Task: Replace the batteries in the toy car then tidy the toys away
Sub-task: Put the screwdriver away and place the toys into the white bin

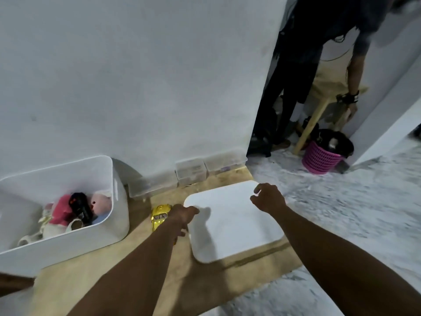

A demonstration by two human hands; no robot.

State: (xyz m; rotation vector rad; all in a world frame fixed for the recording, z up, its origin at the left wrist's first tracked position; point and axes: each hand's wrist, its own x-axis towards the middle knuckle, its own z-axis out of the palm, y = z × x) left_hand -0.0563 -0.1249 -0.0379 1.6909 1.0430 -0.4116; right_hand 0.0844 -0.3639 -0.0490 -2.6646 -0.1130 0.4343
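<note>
Lid point(232, 222) is the thing in hand at this moment: a flat white panel with rounded corners, lying on the tan mat point(95, 277) to the right of the open white bin point(68, 238) it presumably covers. It looks like thin, stiff plastic, light for its breadth, smooth and probably a little slippery, so a two-sided hold at opposite edges suits it better than a pinch at one corner, which might let it flex or swing. The left hand point(184, 215) lies at the lid's near-left edge with fingers curled down over the rim; whether they have closed on it I cannot tell. The right hand point(267, 198) is at the far-right corner, fingers bent and part spread, touching or just above the surface, again not clearly gripping. The yellow toy car point(159, 216) sits on the mat just beside the left wrist, between lid and bin, not yet put away; it is small, hard and glossy, best taken around its body. In the bin lie soft toys and a dark toy. Clear boxes point(191, 173) line the wall, and beyond, another person stands near a pink basket point(319, 158).
</note>
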